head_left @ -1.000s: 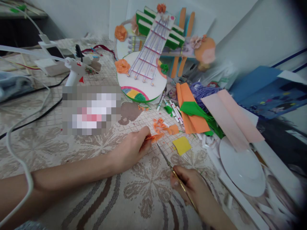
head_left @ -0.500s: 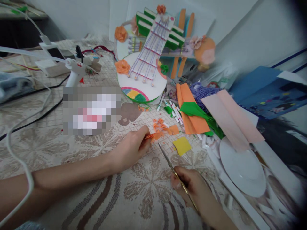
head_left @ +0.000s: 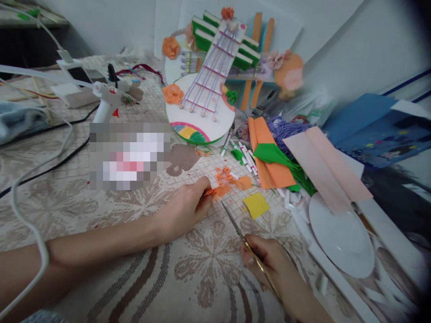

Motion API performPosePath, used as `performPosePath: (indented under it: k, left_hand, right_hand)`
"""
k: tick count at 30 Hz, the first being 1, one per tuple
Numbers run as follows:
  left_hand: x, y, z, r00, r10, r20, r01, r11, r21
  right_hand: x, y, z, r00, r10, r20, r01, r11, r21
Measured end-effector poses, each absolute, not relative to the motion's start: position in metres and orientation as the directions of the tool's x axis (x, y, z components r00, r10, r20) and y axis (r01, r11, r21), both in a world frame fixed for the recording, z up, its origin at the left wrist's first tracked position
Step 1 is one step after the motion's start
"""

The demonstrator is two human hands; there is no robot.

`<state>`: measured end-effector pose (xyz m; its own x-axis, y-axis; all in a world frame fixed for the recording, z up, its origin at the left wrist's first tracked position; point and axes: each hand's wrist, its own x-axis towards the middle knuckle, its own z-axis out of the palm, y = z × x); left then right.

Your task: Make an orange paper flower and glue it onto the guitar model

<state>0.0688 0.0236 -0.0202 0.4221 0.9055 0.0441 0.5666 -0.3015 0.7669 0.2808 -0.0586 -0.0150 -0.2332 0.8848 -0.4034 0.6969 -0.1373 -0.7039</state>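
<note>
My left hand [head_left: 188, 204] pinches a piece of orange crepe paper [head_left: 218, 192], which sticks out past the fingertips to the right. Closed around a pair of scissors [head_left: 238, 229] is my right hand [head_left: 267, 260]; the blades point up and left, their tip just below the orange paper and apart from it. Small orange paper scraps [head_left: 225, 175] lie beyond my left fingers. A yellow paper square [head_left: 256, 205] rests on the tablecloth [head_left: 212, 255] between the scraps and my right hand.
A craft guitar [head_left: 202, 107] leans at the back. Left stand a glue gun [head_left: 106, 101] and a white cable [head_left: 37, 233]. To the right lie orange paper sheets [head_left: 272, 161], felt pens [head_left: 247, 157], purple yarn [head_left: 281, 128], pink paper [head_left: 326, 166] and a white plate [head_left: 340, 242].
</note>
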Motion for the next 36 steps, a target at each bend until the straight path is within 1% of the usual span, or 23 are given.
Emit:
performPosePath:
  k: [6, 12, 17, 31, 36]
  left_hand:
    - [0.0696, 0.0227, -0.0191, 0.420, 0.907, 0.039, 0.561, -0.293, 0.775]
    - [0.0698, 0.0220, -0.0203, 0.414, 0.909, 0.055, 0.568, -0.305, 0.764]
    - [0.0700, 0.0217, -0.0220, 0.412, 0.908, 0.069, 0.570, -0.317, 0.758]
    - [0.0696, 0.0218, -0.0209, 0.436, 0.898, 0.058, 0.569, -0.324, 0.756]
    - [0.0694, 0.0222, -0.0206, 0.444, 0.895, 0.032, 0.564, -0.307, 0.766]
  right_hand:
    - [0.2780, -0.0557, -0.0117, -0.241, 0.876, -0.418, 0.679, -0.155, -0.717]
    - [0.2786, -0.0561, -0.0132, -0.224, 0.887, -0.403, 0.715, -0.131, -0.687]
    - [0.2777, -0.0562, -0.0125, -0.230, 0.884, -0.407, 0.695, -0.144, -0.705]
    - [0.2762, -0.0552, -0.0101, -0.225, 0.879, -0.421, 0.704, -0.152, -0.694]
    - [0.2762, -0.0555, -0.0109, -0.220, 0.877, -0.426, 0.719, -0.150, -0.679]
